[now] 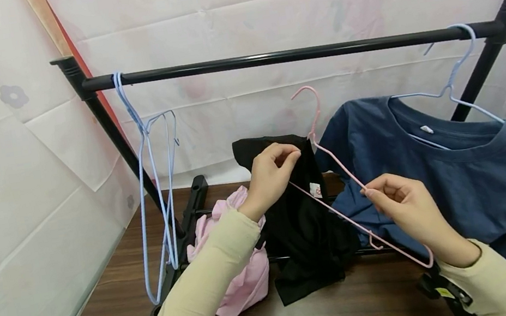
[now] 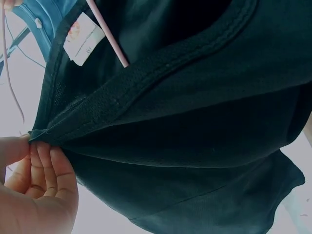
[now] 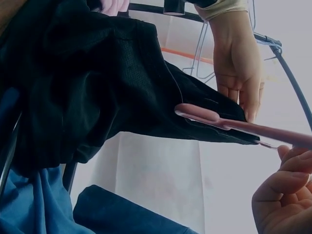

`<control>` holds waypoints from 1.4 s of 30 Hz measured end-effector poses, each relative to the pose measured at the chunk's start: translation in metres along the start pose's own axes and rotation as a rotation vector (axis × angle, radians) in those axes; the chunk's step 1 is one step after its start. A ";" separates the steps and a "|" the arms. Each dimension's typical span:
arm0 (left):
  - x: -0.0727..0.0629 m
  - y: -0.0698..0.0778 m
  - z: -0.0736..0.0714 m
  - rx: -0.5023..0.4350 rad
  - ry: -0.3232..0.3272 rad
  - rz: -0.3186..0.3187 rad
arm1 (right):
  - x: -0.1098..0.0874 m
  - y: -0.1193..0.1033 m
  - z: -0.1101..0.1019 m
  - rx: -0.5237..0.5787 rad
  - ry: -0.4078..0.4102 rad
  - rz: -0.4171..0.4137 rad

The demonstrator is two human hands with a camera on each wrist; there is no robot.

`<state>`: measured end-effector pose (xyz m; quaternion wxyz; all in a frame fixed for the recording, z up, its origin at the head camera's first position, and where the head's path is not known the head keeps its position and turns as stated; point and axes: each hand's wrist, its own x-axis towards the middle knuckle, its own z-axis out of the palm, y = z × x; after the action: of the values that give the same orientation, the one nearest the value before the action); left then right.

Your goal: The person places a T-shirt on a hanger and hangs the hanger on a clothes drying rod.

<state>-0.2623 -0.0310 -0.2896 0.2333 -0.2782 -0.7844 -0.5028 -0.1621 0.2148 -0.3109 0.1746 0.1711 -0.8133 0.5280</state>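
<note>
My left hand (image 1: 268, 177) pinches the neckline edge of a black T-shirt (image 1: 304, 232) between thumb and fingers, and the cloth hangs down from there. A white label (image 2: 84, 39) shows inside its collar. With thumb and index finger, my right hand (image 1: 402, 206) pinches one sloping arm of a pink hanger (image 1: 340, 164). The hanger's left end is hidden inside the shirt's neck opening, while its right end remains outside. Its hook points up, below the rail and apart from it.
A black rail (image 1: 267, 59) spans the rack. Blue hangers (image 1: 132, 111) hang at its left end. At the right, a navy T-shirt (image 1: 446, 188) hangs on a blue hanger (image 1: 454, 73). Pink cloth (image 1: 248, 283) lies crumpled by the rack's base on the brown wooden table (image 1: 108, 313).
</note>
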 end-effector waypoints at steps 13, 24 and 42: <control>0.001 0.003 -0.007 0.001 0.030 0.047 | 0.000 0.002 0.007 -0.013 -0.050 -0.016; 0.009 0.002 -0.028 -0.029 0.030 0.074 | 0.000 0.000 0.006 0.032 -0.044 -0.023; 0.020 -0.014 -0.037 0.173 -0.200 -0.049 | -0.001 -0.001 0.004 0.056 -0.065 -0.014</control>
<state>-0.2832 -0.0658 -0.2712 0.1647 -0.2868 -0.8507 -0.4086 -0.1611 0.2103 -0.3119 0.1470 0.1988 -0.8022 0.5435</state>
